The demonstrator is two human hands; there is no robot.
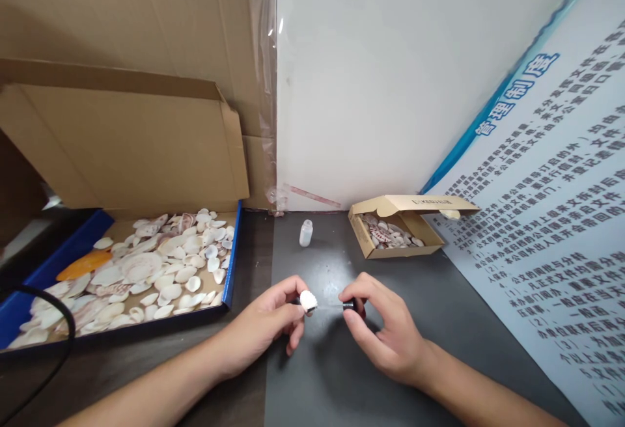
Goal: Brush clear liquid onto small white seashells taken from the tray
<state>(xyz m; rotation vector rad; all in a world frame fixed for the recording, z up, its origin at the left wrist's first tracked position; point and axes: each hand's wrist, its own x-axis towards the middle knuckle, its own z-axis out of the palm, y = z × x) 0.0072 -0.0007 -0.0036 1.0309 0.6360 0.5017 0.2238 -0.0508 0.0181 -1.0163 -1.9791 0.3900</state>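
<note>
"Brown cardboard (161, 17) fills the upper left. What lies below it?"

"A blue-edged box (235, 254), crowded with loose shells (185, 274)."

"And your hands, lower centre?"

"My left hand (266, 326) pinches a white shell (308, 301) with something dark under it. Just above stands a small bottle (306, 234), seemingly uncapped. My right hand (385, 332) grips a black cap (349, 305), its clear, thin stem pointing at the shell; whether they touch, I can't tell."

"How far along?"

"Midway, I'd judge: cap off, shell in hand, neither put down."

"Farther right?"

"A smaller box (405, 252) of shells, then a printed poster (532, 219)."
</note>
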